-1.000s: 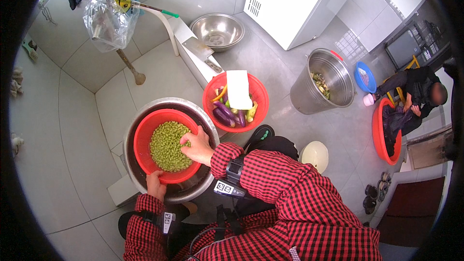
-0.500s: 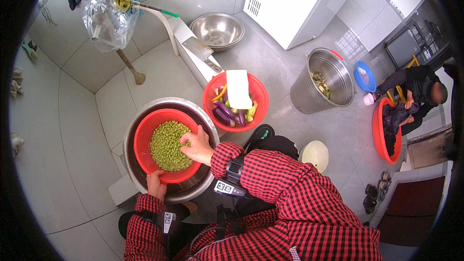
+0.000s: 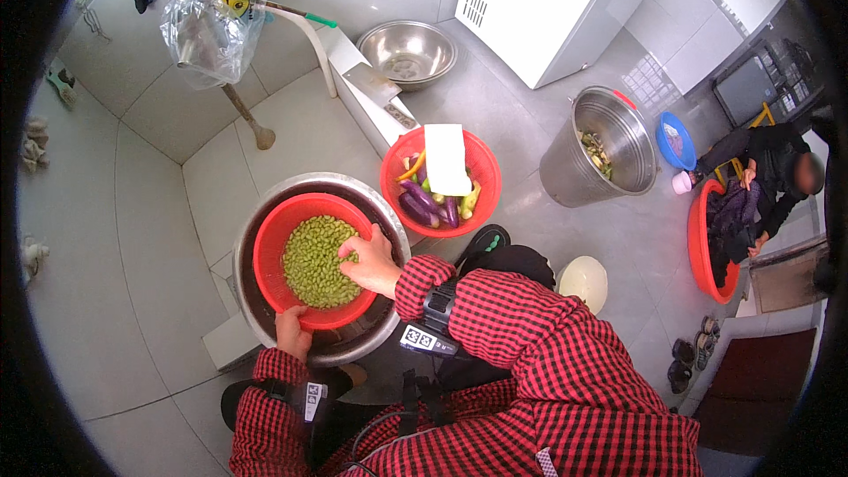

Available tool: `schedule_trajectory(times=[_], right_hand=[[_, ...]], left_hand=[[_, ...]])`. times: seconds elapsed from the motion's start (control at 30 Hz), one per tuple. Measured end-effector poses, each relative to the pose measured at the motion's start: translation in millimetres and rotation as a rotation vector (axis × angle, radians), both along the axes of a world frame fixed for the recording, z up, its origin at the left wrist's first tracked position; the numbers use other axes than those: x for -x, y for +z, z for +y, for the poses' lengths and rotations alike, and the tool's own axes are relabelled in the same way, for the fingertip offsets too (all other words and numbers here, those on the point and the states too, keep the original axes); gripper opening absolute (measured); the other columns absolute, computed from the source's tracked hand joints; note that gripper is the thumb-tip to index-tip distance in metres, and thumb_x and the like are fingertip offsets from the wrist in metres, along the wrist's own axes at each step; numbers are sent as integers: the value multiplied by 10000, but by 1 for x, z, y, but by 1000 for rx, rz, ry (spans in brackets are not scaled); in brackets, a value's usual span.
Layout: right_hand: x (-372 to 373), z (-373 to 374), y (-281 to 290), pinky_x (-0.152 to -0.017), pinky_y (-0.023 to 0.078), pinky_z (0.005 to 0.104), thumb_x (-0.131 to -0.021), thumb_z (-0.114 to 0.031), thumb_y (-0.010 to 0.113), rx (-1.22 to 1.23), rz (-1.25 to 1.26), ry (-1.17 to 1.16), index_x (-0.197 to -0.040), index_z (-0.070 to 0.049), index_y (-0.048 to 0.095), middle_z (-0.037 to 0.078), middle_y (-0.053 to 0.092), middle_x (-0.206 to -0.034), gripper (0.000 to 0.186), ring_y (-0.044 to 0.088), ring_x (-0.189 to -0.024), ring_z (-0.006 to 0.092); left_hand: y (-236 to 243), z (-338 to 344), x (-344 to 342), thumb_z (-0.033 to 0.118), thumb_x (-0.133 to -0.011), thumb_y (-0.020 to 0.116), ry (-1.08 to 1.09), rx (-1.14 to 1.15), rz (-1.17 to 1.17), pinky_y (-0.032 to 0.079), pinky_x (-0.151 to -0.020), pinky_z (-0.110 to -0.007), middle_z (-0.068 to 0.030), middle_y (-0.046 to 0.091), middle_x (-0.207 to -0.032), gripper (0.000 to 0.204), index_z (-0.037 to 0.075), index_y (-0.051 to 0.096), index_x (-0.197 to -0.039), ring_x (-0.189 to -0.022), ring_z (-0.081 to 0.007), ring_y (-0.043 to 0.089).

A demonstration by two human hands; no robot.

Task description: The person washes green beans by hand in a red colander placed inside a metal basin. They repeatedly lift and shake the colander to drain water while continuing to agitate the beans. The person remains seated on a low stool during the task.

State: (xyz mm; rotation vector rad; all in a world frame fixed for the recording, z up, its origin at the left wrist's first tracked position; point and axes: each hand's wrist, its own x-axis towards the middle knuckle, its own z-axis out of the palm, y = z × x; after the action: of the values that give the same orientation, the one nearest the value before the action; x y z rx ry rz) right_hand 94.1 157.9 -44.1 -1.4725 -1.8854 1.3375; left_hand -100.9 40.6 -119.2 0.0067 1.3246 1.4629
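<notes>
Shelled green beans [image 3: 311, 256] lie in a red basket [image 3: 268, 256], gathered mostly in one layer across its bottom. The red basket sits inside a wide metal basin [image 3: 245, 293], whose rim surrounds it. Whether the basin contains water cannot be determined.

Left hand [image 3: 292, 334]: gripping the near rim of the red basket, thumb over the edge.

Right hand [image 3: 371, 263]: over the right side of the basket, fingers partly curled and reaching down to the beans. Whether any beans are pinched between the fingertips cannot be determined.

Status: handling of the beans is judged to be under way. The visible beans are all in the red basket; no sorted-out pile is seen beside it. How much of the batch remains to be handled cannot be read from the view.

Adjacent, to the right: a second red basket [image 3: 485, 163] holds eggplants [image 3: 422, 203], apparently whole and untouched, partly covered by a white sheet [image 3: 445, 159]. A cleaver [image 3: 371, 84] lies on the white ledge [image 3: 339, 51] behind.

Farther right: a metal bucket [image 3: 565, 163] contains scraps [image 3: 595, 155]. At the far right, a co-worker [image 3: 779, 155] handles dark cloth [image 3: 731, 212] in a red tub [image 3: 700, 252].
</notes>
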Motion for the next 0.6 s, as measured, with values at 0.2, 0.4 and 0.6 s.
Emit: schedule_trajectory(times=[0.2,0.4,0.6], right_hand=[[-3,2,2,-995,214,481,-692,-196,614,71,15,26,-895,-173,582,276,269,-1214,207,263,-1153,467],[-3,2,4,-1027,164,480,-694,-195,612,86,34,19,-925,-169,575,340,156,-1310,236,188,-1216,489],[-3,2,4,-1033,139,485,-692,-200,614,75,29,31,-929,-172,577,364,126,-1320,242,165,-1221,505]], left_hand=[[-2,1,-3,-137,-679,422,2,-92,33,454,-857,-441,-116,511,-1124,510,30,437,-1160,-1010,-290,518],[7,2,-8,-127,-687,412,2,-62,36,444,-877,-460,-117,502,-1137,514,34,428,-1175,-1028,-293,509],[5,2,-5,-144,-681,409,-23,-77,-14,463,-852,-440,-106,495,-1159,534,44,423,-1181,-1033,-289,506]])
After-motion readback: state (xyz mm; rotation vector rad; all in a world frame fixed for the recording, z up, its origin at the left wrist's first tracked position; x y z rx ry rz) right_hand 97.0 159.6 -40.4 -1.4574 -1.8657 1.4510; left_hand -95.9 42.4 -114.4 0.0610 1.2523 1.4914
